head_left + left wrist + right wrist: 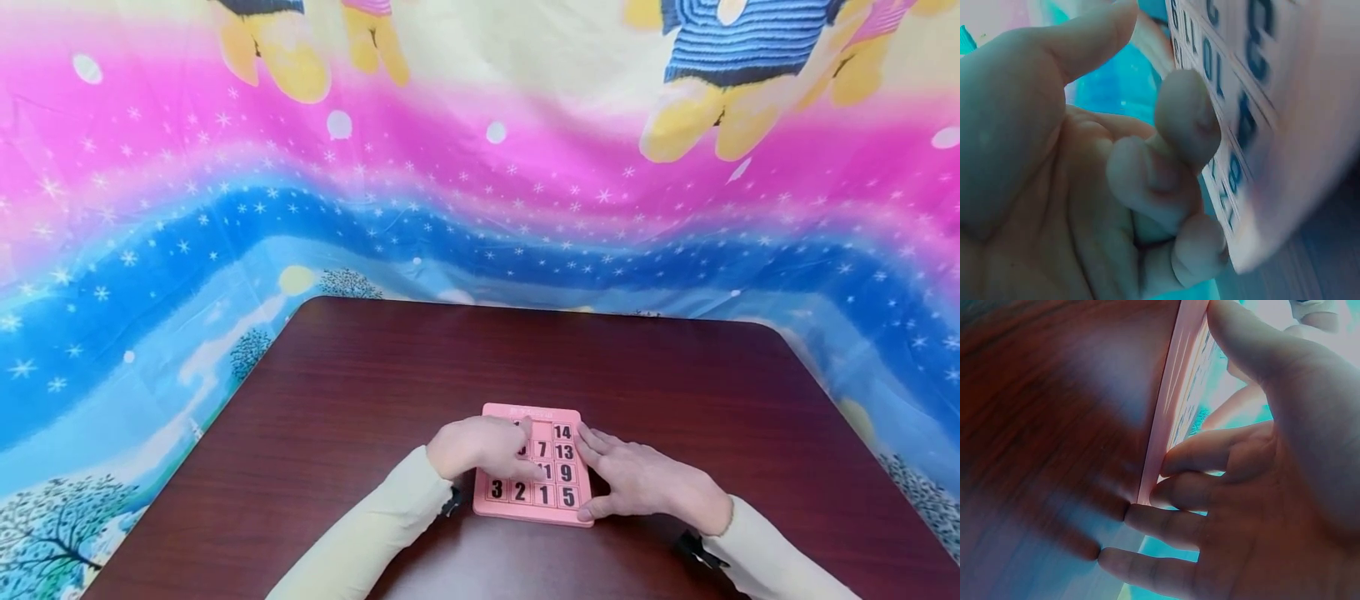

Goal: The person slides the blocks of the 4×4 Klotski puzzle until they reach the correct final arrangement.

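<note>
A pink number sliding puzzle (pixel 532 518) lies flat on the table, its black-numbered tiles facing up. A vacant slot shows in its top row, left of the 14 tile (pixel 562 432). Over the puzzle's left side, my left hand (pixel 483 446) reaches in with a finger near that slot and covers some tiles. In the left wrist view, the other fingers (pixel 1154 175) bend loosely beside the tiles, gripping nothing. My right hand (pixel 648 479) rests along the puzzle's right side, thumb at the near corner. Its fingers (pixel 1191 456) lie fairly straight against the edge, two tips reaching the tabletop.
The dark red-brown wooden table (pixel 390 358) has rounded far corners. Behind and beside it hangs a colourful cloth (pixel 465 183) with snowflakes, trees and toy-bear figures. Black bands (pixel 701 550) sit at both wrists near the pale sleeves.
</note>
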### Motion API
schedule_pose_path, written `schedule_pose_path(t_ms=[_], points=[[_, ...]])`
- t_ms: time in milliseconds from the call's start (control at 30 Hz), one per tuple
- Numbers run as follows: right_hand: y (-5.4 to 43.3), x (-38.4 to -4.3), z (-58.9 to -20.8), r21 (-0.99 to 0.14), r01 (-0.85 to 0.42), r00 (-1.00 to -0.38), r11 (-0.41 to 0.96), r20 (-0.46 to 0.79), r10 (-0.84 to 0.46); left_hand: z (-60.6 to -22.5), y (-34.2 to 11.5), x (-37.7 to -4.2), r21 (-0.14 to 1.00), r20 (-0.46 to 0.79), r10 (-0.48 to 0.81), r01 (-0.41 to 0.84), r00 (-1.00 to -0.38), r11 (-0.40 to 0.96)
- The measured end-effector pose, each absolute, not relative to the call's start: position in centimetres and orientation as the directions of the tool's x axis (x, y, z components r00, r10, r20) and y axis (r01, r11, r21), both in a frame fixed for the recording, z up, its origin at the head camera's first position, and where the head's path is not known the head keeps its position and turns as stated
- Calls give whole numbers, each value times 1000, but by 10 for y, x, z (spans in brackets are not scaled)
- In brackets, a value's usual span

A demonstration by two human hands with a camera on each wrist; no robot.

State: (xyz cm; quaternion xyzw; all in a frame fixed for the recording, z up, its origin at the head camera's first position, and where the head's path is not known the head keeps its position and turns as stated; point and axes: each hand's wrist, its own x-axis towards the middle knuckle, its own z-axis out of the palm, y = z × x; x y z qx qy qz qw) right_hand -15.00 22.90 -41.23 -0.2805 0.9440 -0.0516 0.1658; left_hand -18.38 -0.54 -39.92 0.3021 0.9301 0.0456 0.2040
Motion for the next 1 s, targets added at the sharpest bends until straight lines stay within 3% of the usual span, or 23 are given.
schedule_pose_path(t_ms=[133,333,1000], points=[[229,-150,-412,-188,-511,-790,839,-282,-544,-401,-20,-184,172,-344,549,523,-762,835],[229,-149,-412,-190,-510,-787,839,-291,-544,-401,-26,-182,170,-357,549,525,-755,834],[230,-149,-412,-198,-518,-785,832,-276,-555,-403,-8,-173,107,-353,553,555,-755,825]])
